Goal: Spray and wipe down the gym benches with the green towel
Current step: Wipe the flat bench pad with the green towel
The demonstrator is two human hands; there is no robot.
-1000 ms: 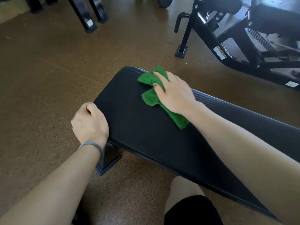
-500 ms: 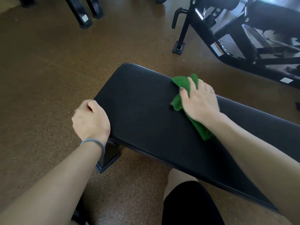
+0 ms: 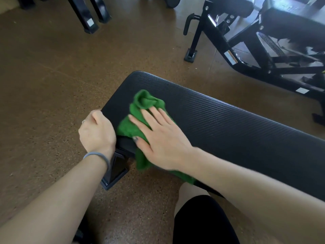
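A flat black gym bench (image 3: pixel 228 124) with a ribbed pad runs from the centre to the right edge. The green towel (image 3: pixel 140 106) lies crumpled on its near left end, part of it hanging over the front edge. My right hand (image 3: pixel 161 136) presses flat on the towel with straight, spread fingers. My left hand (image 3: pixel 95 132), with a ring and a grey wristband, grips the bench's left corner, fingers curled round the edge. No spray bottle is in view.
A black adjustable bench frame (image 3: pixel 246 55) stands at the back right, close behind the flat bench. Black machine legs (image 3: pixel 88 18) stand at the back left. Brown speckled floor (image 3: pixel 52 76) lies all around. My knee in black shorts (image 3: pixel 202 217) is below the bench.
My right hand has swept the towel from the bench's far edge back left and toward me, to the near left end beside my left hand. The left hand kept its grip.
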